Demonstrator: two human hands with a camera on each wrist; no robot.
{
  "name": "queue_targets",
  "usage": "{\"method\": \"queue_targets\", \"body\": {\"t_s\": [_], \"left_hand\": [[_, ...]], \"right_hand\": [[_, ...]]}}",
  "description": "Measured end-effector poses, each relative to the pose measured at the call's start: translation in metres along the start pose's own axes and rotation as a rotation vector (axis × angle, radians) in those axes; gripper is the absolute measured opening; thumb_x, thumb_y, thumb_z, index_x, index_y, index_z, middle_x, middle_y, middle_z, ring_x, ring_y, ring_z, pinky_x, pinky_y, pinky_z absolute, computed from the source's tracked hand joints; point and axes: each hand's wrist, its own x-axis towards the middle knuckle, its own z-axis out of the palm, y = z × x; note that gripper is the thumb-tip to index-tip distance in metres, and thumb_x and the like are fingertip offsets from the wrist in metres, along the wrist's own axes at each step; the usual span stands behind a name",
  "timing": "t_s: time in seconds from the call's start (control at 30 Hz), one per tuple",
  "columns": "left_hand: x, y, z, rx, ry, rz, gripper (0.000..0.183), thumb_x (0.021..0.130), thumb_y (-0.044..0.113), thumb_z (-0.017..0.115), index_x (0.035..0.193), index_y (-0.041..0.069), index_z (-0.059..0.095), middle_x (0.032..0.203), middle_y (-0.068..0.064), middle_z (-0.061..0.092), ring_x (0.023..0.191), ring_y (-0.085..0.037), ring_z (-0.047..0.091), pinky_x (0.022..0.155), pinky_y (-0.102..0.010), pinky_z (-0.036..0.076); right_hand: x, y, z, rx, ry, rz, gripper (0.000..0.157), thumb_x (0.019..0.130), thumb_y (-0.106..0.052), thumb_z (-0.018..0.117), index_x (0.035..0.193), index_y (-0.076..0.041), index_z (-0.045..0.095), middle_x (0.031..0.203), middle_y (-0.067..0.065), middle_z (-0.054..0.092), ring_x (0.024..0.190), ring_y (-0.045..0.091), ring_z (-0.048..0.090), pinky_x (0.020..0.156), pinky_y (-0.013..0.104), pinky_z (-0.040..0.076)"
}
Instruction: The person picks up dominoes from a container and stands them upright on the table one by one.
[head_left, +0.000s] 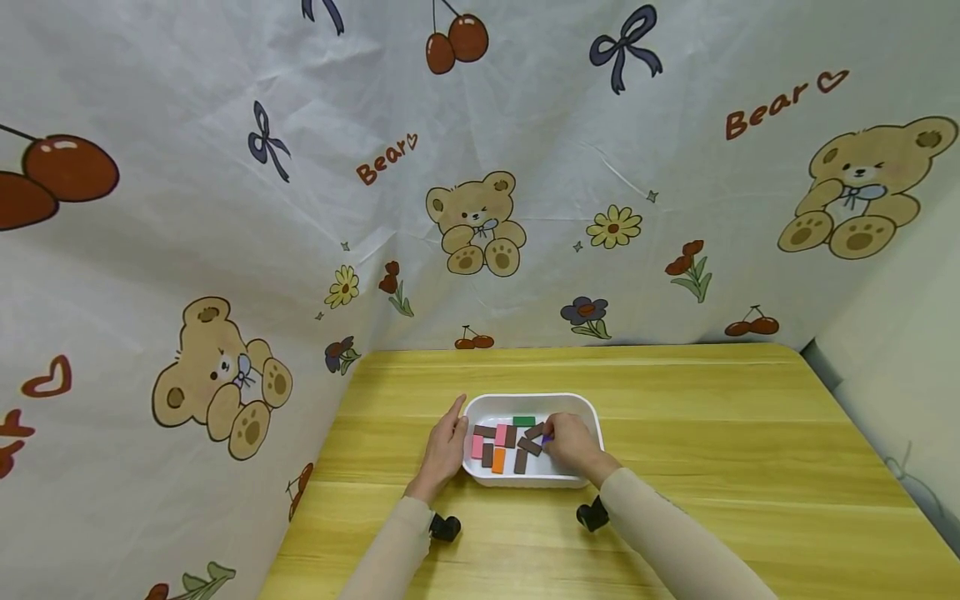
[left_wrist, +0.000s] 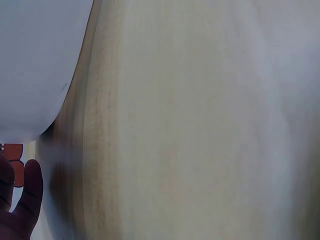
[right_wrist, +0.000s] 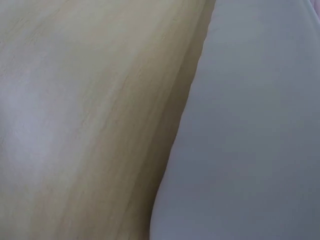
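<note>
A white plastic tray (head_left: 525,481) holds several small rectangular blocks lying flat in it. Among them are a green block (head_left: 524,422), an orange block (head_left: 498,461), a pink block (head_left: 477,447) and brown ones such as this brown block (head_left: 521,462). My left hand (head_left: 444,450) rests along the tray's left end, its fingers extended. Inside the right part of the tray, my right hand (head_left: 572,444) pinches a purple block (head_left: 547,438), mostly hidden by the fingers. The left wrist view shows the tray's outer wall (left_wrist: 40,60) above part of the hand.
The tray stands on a yellow wood-grain table (head_left: 712,450). Behind and to the left hangs a white cloth (head_left: 555,150) printed with bears, cherries and flowers. A black wrist camera (head_left: 446,527) sits under the left wrist, another black camera (head_left: 592,515) under the right.
</note>
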Motion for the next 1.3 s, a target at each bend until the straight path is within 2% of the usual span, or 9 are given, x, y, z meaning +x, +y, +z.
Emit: {"method": "queue_targets", "body": {"t_s": [0.27,0.47,0.7,0.9,1.3], "left_hand": [[0.000,0.003,0.000,-0.010,-0.005,0.018,0.049,0.113,0.025,0.040,0.159,0.009,0.041,0.161,-0.014,0.044,0.150,-0.035,0.040,0.126,-0.053,0.032],[0.001,0.003,0.000,-0.019,-0.009,0.002,0.050,0.113,0.027,0.040,0.158,0.006,0.041,0.162,-0.013,0.043,0.151,-0.035,0.039,0.126,-0.053,0.031],[0.000,0.002,0.000,-0.021,-0.013,-0.025,0.050,0.113,0.030,0.040,0.158,0.009,0.042,0.162,-0.011,0.043,0.151,-0.033,0.039,0.126,-0.052,0.032],[-0.001,0.002,0.001,-0.041,-0.008,-0.022,0.049,0.113,0.029,0.040,0.158,0.008,0.042,0.162,-0.012,0.044,0.151,-0.034,0.040,0.126,-0.052,0.032],[-0.003,0.005,0.001,-0.063,-0.010,-0.025,0.049,0.113,0.028,0.041,0.158,0.008,0.042,0.162,-0.012,0.044,0.151,-0.034,0.039,0.126,-0.052,0.032]], "right_hand": [[0.001,-0.007,-0.008,0.048,0.014,-0.013,0.010,0.086,-0.001,0.076,0.095,0.001,0.071,0.087,0.008,0.070,0.078,0.018,0.059,0.072,0.034,0.056],[0.002,-0.015,-0.016,0.065,0.016,-0.027,0.013,0.090,-0.004,0.077,0.102,0.000,0.072,0.091,0.009,0.070,0.082,0.018,0.061,0.078,0.036,0.060],[0.000,-0.020,-0.030,0.115,0.035,-0.060,0.019,0.093,-0.004,0.073,0.111,0.000,0.071,0.095,0.008,0.069,0.086,0.018,0.061,0.078,0.035,0.059],[-0.002,-0.016,-0.042,0.130,0.067,-0.093,0.023,0.094,-0.003,0.071,0.116,0.003,0.071,0.099,0.009,0.071,0.090,0.019,0.064,0.081,0.037,0.059],[-0.008,0.003,-0.073,0.185,0.101,-0.063,0.027,0.098,-0.009,0.068,0.124,0.000,0.068,0.108,0.012,0.071,0.101,0.027,0.066,0.089,0.044,0.060]]}}
